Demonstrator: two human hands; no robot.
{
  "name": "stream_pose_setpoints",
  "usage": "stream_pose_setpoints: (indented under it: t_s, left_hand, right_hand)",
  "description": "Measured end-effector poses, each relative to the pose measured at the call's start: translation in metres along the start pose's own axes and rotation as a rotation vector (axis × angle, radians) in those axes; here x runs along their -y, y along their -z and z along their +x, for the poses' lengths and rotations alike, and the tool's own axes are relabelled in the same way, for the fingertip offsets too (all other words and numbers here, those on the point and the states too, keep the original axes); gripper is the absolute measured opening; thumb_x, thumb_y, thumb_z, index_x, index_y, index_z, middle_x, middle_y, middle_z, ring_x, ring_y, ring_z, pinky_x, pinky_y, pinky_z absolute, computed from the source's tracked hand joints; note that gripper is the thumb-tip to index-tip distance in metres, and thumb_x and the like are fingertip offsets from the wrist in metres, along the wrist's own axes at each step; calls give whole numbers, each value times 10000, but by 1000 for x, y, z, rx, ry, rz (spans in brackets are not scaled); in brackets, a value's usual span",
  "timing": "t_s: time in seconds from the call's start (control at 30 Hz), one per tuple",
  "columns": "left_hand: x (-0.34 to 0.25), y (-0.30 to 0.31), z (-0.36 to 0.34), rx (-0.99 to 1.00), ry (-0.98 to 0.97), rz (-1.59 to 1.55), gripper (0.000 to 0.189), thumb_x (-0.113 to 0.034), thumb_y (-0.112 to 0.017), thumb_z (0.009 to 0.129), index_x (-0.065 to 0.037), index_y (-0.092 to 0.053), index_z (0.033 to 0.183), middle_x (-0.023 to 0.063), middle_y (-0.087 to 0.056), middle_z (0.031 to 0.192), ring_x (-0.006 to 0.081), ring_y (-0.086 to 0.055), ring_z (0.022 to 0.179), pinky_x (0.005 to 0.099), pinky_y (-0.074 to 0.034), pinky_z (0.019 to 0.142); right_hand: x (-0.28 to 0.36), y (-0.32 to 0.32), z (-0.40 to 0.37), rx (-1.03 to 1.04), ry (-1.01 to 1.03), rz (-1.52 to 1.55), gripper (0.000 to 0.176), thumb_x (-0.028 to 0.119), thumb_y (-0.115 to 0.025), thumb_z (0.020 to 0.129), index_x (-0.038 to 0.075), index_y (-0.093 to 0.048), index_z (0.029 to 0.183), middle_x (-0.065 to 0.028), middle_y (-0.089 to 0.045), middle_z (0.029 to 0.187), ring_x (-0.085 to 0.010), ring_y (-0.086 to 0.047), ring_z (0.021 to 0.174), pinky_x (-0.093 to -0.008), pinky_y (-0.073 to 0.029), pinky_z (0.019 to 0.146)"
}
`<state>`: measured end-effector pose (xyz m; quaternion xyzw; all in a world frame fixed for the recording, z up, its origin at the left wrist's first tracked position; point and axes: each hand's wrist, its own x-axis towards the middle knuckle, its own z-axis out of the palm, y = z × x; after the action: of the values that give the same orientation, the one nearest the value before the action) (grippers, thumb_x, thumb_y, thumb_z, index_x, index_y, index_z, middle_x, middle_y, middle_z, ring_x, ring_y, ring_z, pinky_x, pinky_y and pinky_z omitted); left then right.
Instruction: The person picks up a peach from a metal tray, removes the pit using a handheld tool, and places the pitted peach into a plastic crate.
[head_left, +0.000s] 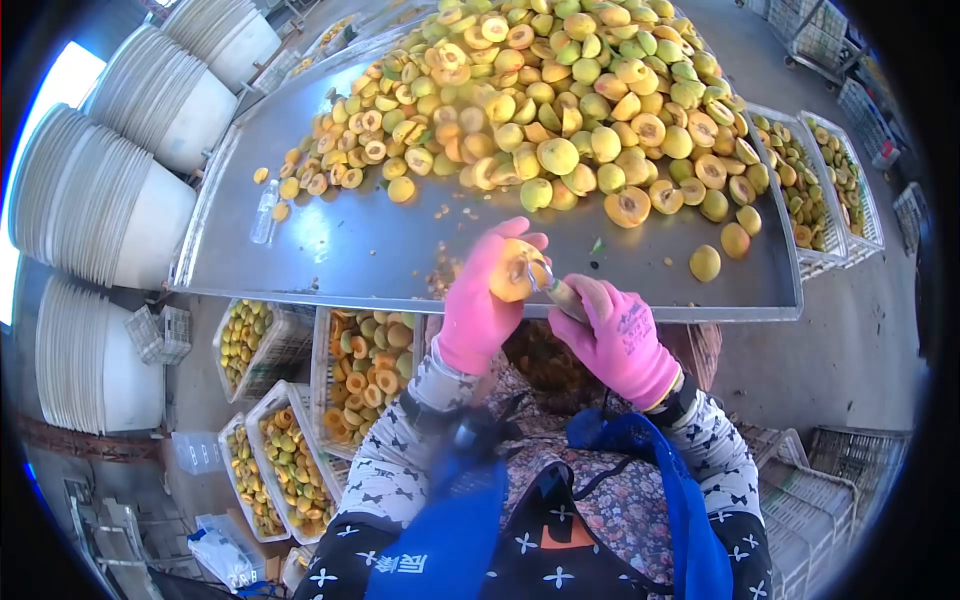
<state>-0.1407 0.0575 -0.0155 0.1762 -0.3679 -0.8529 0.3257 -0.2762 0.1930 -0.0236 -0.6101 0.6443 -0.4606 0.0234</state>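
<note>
Cut fruit: I'm watching the left hand clasping it, the right hand gripping a tool at its four o'clock; the blue apron is showing "辰" around half past six.

Looks like a fruit-processing workshop, big steel table heaped with cut fruit, filled plastic crates on bare grey floor, tall stacks of white tubs at left side.

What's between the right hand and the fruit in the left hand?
In the head view, a handled tool, held in the right hand, reaches the fruit.
</note>
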Motion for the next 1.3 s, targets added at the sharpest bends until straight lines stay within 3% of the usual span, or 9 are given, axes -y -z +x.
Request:
stream_pose_setpoints:
  t_s: [0.2,0.27,0.33,0.4,0.67,0.77,0.87,0.97,1.3]
  left_hand:
    - [3,-24,-21,152,-409,1064,381,-8,-579,946,1,-499,1318,153,-631,1158,215,-619,1067,299,-535,873]
    - [14,-8,-17,250,-606,1076,352,-46,-579,956,2,-512,1298,138,-640,1129,201,-634,1017,298,-533,865]
    - [20,-7,-20,195,-481,813,324,-86,-578,967,2,-528,1275,129,-645,1101,195,-643,979,299,-533,853]
    - [18,-20,-29,-15,-42,276,300,-127,-574,977,2,-547,1247,126,-648,1075,197,-648,953,303,-535,837]
    - [32,-29,-29,-225,-142,241,281,-251,-574,993,12,-645,1066,149,-688,918,217,-678,804,345,-572,724]
    - [19,-34,-28,-213,-3,229,311,-283,-607,981,25,-649,1000,144,-683,855,221,-673,734,341,-570,658]
    - [19,-23,-23,-176,120,295,326,-297,-633,968,27,-655,961,136,-681,816,215,-662,680,324,-560,619]
    - [15,-27,-26,-172,141,310,319,-297,-646,961,21,-660,950,119,-683,805,182,-647,649,290,-542,597]
    - [43,-18,-27,-244,19,486,292,-266,-663,953,23,-651,924,75,-679,795,98,-617,651,230,-495,583]
  right_hand:
    - [4,6,-11,53,42,-273,309,280,-698,860,102,-549,1064,-59,-598,778,-274,-638,684,-408,-494,599]
    - [9,9,-12,87,33,-311,269,266,-683,867,105,-540,1029,-62,-589,761,-275,-636,671,-413,-492,592]
    - [9,3,-19,164,-29,-297,274,220,-700,850,76,-535,1016,-113,-623,798,-328,-639,681,-436,-495,613]
    - [10,1,-24,218,-72,-188,265,191,-703,843,62,-524,990,-149,-638,801,-364,-641,691,-454,-496,617]
    - [13,-13,-44,261,-235,385,231,148,-674,861,30,-495,947,-196,-597,725,-419,-604,674,-452,-471,582]
    - [19,-11,-46,414,-517,633,200,145,-647,881,24,-501,945,-135,-581,674,-332,-581,556,-400,-449,519]
    - [6,-25,-51,132,72,354,157,137,-618,892,31,-515,945,-53,-568,654,-185,-535,462,-320,-406,441]
    - [29,10,-34,627,-914,1181,238,169,-633,908,21,-543,1072,-30,-539,684,-137,-500,480,-292,-397,442]
    - [24,5,-44,673,-926,1168,186,141,-606,899,-8,-562,1001,-8,-531,620,-87,-461,429,-240,-354,403]
